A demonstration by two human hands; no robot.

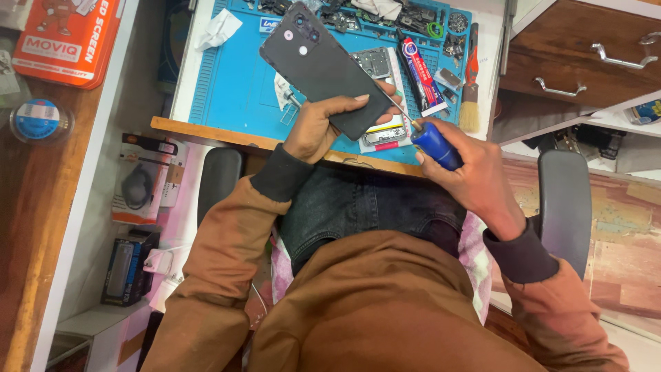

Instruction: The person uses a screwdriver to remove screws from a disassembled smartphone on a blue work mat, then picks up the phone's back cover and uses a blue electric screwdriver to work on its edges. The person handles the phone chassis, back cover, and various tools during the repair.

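My left hand [320, 127] grips a dark phone back cover [323, 65] by its lower end, holding it tilted above the blue work mat [234, 89]; camera holes show near its top. In my right hand [475, 172] is a screwdriver with a blue handle [436, 143], its thin metal tip pointing up-left toward the cover's right edge. Under the cover, partly hidden, lies an opened phone body [382, 134] with a circuit part [372, 62] beside it.
On the mat lie a glue tube [421, 72], a brush [470, 103], a white paper scrap [220, 29] and several small parts along the far edge. Wooden drawers [578, 58] stand at right, boxed goods on shelves [141, 186] at left. Chair armrests [564, 207] flank my lap.
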